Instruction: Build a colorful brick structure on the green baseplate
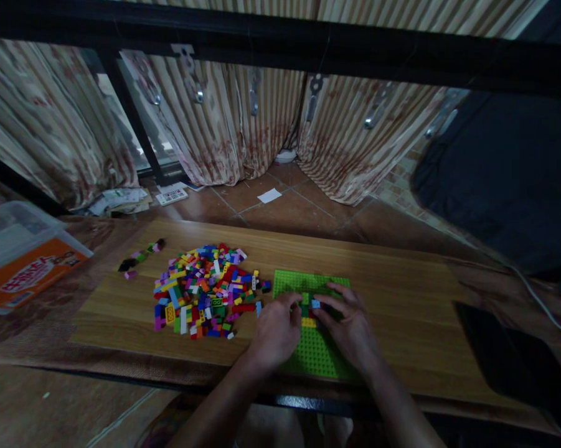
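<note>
A green studded baseplate lies on the wooden board in front of me. Near its middle stands a small build with green toy bricks and a row of yellow bricks. My right hand comes in from the right, its thumb and index finger closed on a light blue toy brick beside the green ones. From the left, my left hand is curled with its fingertips at the green bricks' left side. Whatever lies between its fingers is hidden.
Left of the baseplate is a large pile of mixed toy bricks on the wooden board. A few joined pieces lie farther left. A clear plastic box stands at the left edge; a black flat object lies at the right.
</note>
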Demonstrator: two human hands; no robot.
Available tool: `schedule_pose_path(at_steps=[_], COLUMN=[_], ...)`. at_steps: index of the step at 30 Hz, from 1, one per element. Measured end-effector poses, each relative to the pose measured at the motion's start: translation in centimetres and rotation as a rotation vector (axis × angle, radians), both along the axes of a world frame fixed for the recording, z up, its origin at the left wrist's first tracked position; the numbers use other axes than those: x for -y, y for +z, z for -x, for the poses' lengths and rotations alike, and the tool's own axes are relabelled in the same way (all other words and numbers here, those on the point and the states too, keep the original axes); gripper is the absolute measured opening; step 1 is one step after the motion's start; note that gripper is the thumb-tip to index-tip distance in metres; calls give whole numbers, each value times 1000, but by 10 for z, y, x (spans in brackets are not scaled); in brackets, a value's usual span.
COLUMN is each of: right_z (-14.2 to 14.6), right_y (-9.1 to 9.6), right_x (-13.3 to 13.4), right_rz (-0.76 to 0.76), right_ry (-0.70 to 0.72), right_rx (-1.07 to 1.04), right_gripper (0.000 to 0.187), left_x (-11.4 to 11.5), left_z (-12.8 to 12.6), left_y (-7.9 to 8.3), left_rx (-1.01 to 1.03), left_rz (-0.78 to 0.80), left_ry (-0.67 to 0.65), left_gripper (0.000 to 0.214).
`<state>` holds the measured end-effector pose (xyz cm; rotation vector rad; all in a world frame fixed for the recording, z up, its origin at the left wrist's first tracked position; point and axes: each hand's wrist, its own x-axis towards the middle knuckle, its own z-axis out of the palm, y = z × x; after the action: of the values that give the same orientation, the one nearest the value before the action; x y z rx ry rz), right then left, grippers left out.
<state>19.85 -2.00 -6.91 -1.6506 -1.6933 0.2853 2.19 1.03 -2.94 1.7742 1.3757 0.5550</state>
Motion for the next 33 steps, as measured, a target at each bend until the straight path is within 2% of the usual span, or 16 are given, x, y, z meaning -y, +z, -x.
schedule_pose_path(at_steps=[8, 20, 25, 33], right_z=[6, 9, 7, 13], right_y=[-6, -13, -5, 6], right_x=[2, 6, 6, 5], right_rz=[-57, -98, -119, -79], right_ry=[4, -42, -9, 53], right_rx=[100, 64, 128, 278], right_gripper=[21, 24, 30, 17], left_x=[1, 1, 0, 0], left_z=[-4, -5, -5, -5], left_y=[-4, -10, -11, -7], left_rx=[-79, -117, -126, -149], left_rz=[-19, -38, -48, -35], left_ry=[-7, -17, -12, -17], left_gripper=[29, 28, 29, 28])
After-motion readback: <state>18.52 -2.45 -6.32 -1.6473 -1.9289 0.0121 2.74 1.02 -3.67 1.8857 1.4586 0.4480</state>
